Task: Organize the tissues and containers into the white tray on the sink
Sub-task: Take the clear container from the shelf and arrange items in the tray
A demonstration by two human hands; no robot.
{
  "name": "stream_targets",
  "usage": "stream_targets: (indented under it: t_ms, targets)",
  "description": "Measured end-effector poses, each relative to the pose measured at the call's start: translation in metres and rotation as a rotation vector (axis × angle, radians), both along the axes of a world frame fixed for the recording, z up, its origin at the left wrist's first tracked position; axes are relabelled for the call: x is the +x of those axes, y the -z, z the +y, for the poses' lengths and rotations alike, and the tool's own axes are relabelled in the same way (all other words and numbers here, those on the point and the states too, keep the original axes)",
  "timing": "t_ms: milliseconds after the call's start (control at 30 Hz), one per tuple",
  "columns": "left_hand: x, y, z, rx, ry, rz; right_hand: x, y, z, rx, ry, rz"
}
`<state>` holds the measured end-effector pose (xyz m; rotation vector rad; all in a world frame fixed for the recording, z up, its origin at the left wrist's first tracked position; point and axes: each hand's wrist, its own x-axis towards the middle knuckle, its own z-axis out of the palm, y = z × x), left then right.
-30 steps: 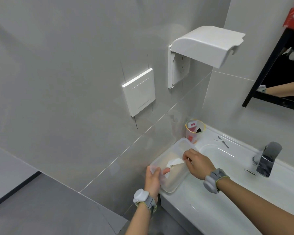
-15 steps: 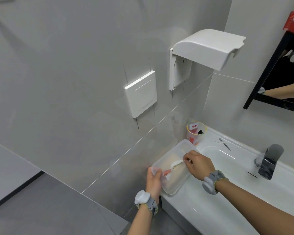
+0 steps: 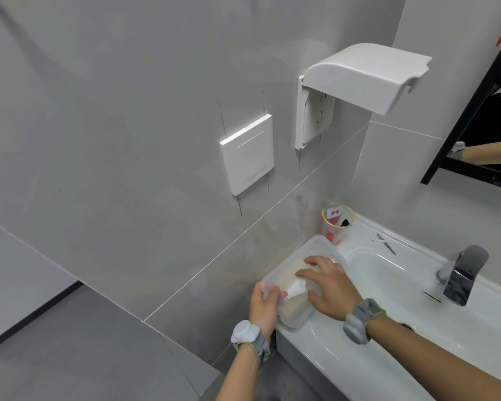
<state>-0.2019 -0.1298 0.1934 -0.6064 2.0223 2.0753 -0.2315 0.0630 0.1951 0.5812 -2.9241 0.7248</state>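
Head view: your right hand (image 3: 327, 285) is now spreading flat over the tissue (image 3: 297, 288) it was pinching, pressing it into the white tray (image 3: 321, 244); your left hand (image 3: 265, 306) is gripping the tray's corner.

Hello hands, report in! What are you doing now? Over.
Left hand grips tray corner. Right hand open, spread over the tissue. Cup still outside tray.

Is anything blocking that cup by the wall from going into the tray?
Partly. The right hand is spread over the tray, above the tissue pack lying in it. Between the cup and the tray's near rim, nothing visible stands.
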Motion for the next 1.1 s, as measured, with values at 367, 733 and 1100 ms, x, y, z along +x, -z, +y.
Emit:
stream_targets:
  t_ms: [367,733,1100]
  targets:
    - [0.002,0.017,-0.009,-0.148,-0.012,0.0,0.0,-0.001,-0.011,-0.008,-0.06,0.022]
    - [0.011,0.033,-0.012,-0.074,-0.122,-0.104,-0.002,-0.004,-0.003,-0.184,0.031,-0.067]
    - [0.014,0.046,-0.006,0.056,-0.287,-0.09,-0.027,0.014,0.033,-0.242,0.502,-0.322]
